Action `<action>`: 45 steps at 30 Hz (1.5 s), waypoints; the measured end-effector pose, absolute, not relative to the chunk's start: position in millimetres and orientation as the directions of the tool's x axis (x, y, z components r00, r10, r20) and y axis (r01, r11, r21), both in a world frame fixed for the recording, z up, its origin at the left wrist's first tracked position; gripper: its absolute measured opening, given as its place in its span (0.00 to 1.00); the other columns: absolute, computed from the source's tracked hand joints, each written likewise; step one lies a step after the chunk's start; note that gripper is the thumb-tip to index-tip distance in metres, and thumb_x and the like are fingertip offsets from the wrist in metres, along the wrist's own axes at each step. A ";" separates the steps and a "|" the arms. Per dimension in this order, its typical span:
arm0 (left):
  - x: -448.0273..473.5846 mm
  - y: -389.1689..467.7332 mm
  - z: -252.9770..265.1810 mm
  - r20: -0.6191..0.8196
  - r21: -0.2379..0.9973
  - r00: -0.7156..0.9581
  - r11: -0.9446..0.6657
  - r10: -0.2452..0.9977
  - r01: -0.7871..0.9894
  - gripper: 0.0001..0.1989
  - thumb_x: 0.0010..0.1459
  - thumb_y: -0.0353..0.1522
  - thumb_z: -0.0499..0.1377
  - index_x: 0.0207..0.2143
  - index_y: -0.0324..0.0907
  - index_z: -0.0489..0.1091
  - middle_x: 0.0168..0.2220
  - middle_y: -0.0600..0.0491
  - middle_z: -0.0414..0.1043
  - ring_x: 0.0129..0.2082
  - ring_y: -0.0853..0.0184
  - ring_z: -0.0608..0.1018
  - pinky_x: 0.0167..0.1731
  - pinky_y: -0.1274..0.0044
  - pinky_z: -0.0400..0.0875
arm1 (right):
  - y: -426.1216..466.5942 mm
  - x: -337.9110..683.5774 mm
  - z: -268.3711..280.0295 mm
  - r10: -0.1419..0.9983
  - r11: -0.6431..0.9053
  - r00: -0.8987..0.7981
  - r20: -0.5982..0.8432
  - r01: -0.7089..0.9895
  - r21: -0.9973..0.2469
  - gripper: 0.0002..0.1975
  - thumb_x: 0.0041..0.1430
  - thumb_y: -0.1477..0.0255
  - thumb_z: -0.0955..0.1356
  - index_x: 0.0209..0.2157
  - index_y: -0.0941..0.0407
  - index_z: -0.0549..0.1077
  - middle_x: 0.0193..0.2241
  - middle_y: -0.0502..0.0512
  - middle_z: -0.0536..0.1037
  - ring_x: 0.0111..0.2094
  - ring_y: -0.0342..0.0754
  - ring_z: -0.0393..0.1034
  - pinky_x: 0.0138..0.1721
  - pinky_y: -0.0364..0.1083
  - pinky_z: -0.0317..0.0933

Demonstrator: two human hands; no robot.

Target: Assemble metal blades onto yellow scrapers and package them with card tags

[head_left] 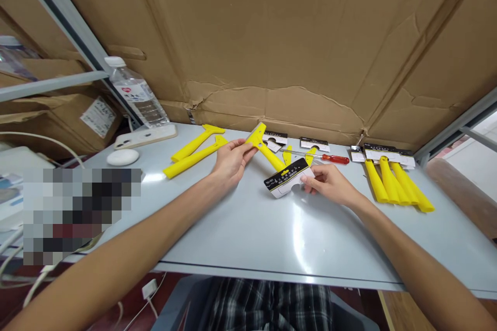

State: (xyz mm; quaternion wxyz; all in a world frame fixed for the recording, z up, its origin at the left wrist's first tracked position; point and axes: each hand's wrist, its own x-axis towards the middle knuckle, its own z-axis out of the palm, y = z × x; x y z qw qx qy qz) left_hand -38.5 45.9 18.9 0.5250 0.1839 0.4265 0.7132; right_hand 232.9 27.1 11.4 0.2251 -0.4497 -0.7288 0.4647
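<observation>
Holding things over the gray counter (pixel 248 238), the left hand (pixel 230 162) and the right hand (pixel 329 182) have their fingers pinching, in that order, a long yellow scraper (pixel 267 153) and a smaller black-and-white card (pixel 288 179), both above the counter's middle.

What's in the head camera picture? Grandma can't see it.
A person's left-hand grip holds a yellow tool by its head, and the right-hand grip holds a black-and-white card. More yellow tools lie on the gray table, at left and right.
</observation>
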 end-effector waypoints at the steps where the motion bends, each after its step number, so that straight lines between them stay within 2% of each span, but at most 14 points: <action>1: -38.6 46.1 18.9 -0.182 0.803 -0.385 -0.089 0.905 -0.589 0.13 0.58 0.14 0.61 0.32 0.38 0.67 0.39 0.46 0.78 0.43 0.64 0.85 0.51 0.71 0.81 | 26.2 231.2 11.2 0.865 0.130 -0.489 -0.111 0.432 -0.892 0.31 0.58 0.45 0.69 0.37 0.62 0.75 0.33 0.59 0.80 0.30 0.41 0.75 0.31 0.39 0.69; 7: -36.9 45.7 13.8 -0.180 0.816 -0.356 -0.064 0.917 -0.575 0.15 0.56 0.13 0.62 0.28 0.39 0.65 0.35 0.50 0.75 0.42 0.66 0.83 0.53 0.70 0.81 | 23.2 222.9 6.1 0.905 0.048 -0.406 -0.126 0.391 -0.919 0.34 0.57 0.43 0.69 0.42 0.63 0.74 0.34 0.62 0.81 0.28 0.42 0.76 0.30 0.41 0.72; 11: -39.8 47.4 11.6 -0.172 0.801 -0.360 -0.083 0.917 -0.593 0.16 0.55 0.13 0.63 0.27 0.39 0.65 0.33 0.53 0.72 0.41 0.67 0.83 0.55 0.66 0.80 | 23.7 221.0 4.7 0.947 0.021 -0.313 -0.077 0.300 -0.954 0.35 0.54 0.43 0.71 0.44 0.63 0.73 0.41 0.65 0.81 0.33 0.45 0.79 0.29 0.43 0.74; 14: -39.3 46.7 11.9 -0.162 0.828 -0.352 -0.067 0.922 -0.557 0.15 0.54 0.14 0.64 0.25 0.39 0.66 0.32 0.53 0.72 0.40 0.67 0.82 0.54 0.67 0.81 | 24.6 220.8 3.2 0.947 0.021 -0.314 -0.062 0.253 -0.967 0.35 0.55 0.43 0.71 0.46 0.62 0.73 0.42 0.64 0.81 0.35 0.46 0.79 0.31 0.44 0.75; 18: -30.3 39.1 11.7 -0.143 0.878 -0.303 -0.020 0.942 -0.478 0.13 0.52 0.18 0.67 0.24 0.39 0.68 0.30 0.52 0.73 0.37 0.67 0.82 0.50 0.71 0.81 | 23.4 217.8 0.7 0.944 0.059 -0.327 -0.040 0.286 -0.956 0.31 0.57 0.45 0.70 0.43 0.61 0.74 0.39 0.60 0.80 0.30 0.42 0.74 0.30 0.41 0.71; 21: -20.3 30.1 7.9 -0.146 0.903 -0.225 0.037 0.963 -0.428 0.13 0.48 0.22 0.70 0.23 0.39 0.68 0.28 0.52 0.74 0.35 0.67 0.82 0.47 0.72 0.80 | 20.4 213.5 -1.1 0.954 0.074 -0.300 -0.026 0.316 -0.946 0.29 0.59 0.47 0.70 0.43 0.60 0.75 0.38 0.58 0.80 0.31 0.40 0.72 0.30 0.39 0.68; 25: -10.4 18.0 3.5 -0.076 0.974 -0.074 0.058 0.994 -0.217 0.15 0.47 0.35 0.74 0.26 0.39 0.71 0.28 0.53 0.75 0.30 0.68 0.77 0.34 0.76 0.73 | 16.5 209.0 -3.0 0.959 0.016 -0.278 -0.062 0.267 -0.964 0.28 0.58 0.47 0.70 0.45 0.58 0.74 0.42 0.59 0.79 0.33 0.42 0.73 0.31 0.41 0.71; 28: -7.5 10.3 6.4 0.019 0.999 0.039 -0.018 0.999 -0.035 0.18 0.54 0.46 0.69 0.28 0.39 0.74 0.30 0.51 0.76 0.31 0.66 0.75 0.33 0.74 0.69 | 14.5 207.1 -2.8 0.949 -0.074 -0.291 -0.122 0.171 -0.982 0.30 0.57 0.46 0.70 0.47 0.57 0.70 0.41 0.60 0.79 0.32 0.45 0.75 0.33 0.46 0.74; 30: -7.4 7.1 9.2 0.087 0.995 0.085 -0.090 0.993 0.037 0.19 0.54 0.47 0.68 0.30 0.40 0.74 0.32 0.51 0.76 0.33 0.65 0.74 0.36 0.74 0.68 | 12.8 205.6 -1.5 0.947 -0.119 -0.286 -0.150 0.123 -0.985 0.31 0.56 0.45 0.71 0.48 0.57 0.68 0.40 0.60 0.79 0.31 0.46 0.76 0.34 0.48 0.76; 33: -9.3 7.1 9.8 0.186 0.964 0.111 -0.203 0.976 0.172 0.17 0.49 0.43 0.70 0.30 0.41 0.71 0.34 0.53 0.74 0.35 0.65 0.73 0.37 0.73 0.67 | 8.8 202.4 1.8 0.952 -0.138 -0.264 -0.154 0.077 -0.987 0.32 0.55 0.45 0.72 0.48 0.57 0.67 0.42 0.61 0.79 0.32 0.45 0.76 0.32 0.47 0.76; 36: -12.4 11.0 6.2 0.203 0.946 0.127 -0.228 0.971 0.230 0.16 0.50 0.43 0.69 0.30 0.41 0.70 0.34 0.53 0.73 0.34 0.64 0.74 0.37 0.73 0.67 | 3.4 199.3 5.4 0.948 -0.123 -0.295 -0.124 0.022 -0.992 0.33 0.55 0.49 0.73 0.52 0.55 0.65 0.49 0.60 0.76 0.36 0.44 0.76 0.33 0.48 0.77; 40: -15.6 15.8 3.6 0.196 0.957 0.098 -0.212 0.976 0.198 0.17 0.53 0.44 0.68 0.32 0.41 0.70 0.33 0.52 0.75 0.34 0.64 0.75 0.38 0.72 0.69 | -1.8 197.0 7.0 0.924 -0.137 -0.367 -0.110 -0.049 -0.989 0.45 0.48 0.59 0.79 0.62 0.45 0.55 0.57 0.58 0.68 0.39 0.44 0.76 0.37 0.54 0.79; 43: -17.6 17.9 4.4 0.230 0.962 0.047 -0.235 0.972 0.138 0.18 0.50 0.42 0.71 0.32 0.41 0.69 0.38 0.51 0.77 0.38 0.62 0.78 0.40 0.71 0.71 | -2.5 196.5 4.7 0.921 -0.164 -0.361 -0.145 -0.022 -0.986 0.55 0.45 0.64 0.80 0.67 0.39 0.47 0.55 0.56 0.68 0.36 0.40 0.73 0.35 0.54 0.79; 45: -19.1 19.1 5.4 0.218 0.973 0.015 -0.218 0.976 0.071 0.19 0.47 0.41 0.73 0.33 0.42 0.69 0.43 0.50 0.77 0.41 0.61 0.79 0.41 0.71 0.73 | -1.9 196.8 2.9 0.915 -0.168 -0.369 -0.162 0.014 -0.986 0.57 0.45 0.66 0.79 0.69 0.38 0.45 0.52 0.55 0.70 0.35 0.40 0.72 0.36 0.52 0.79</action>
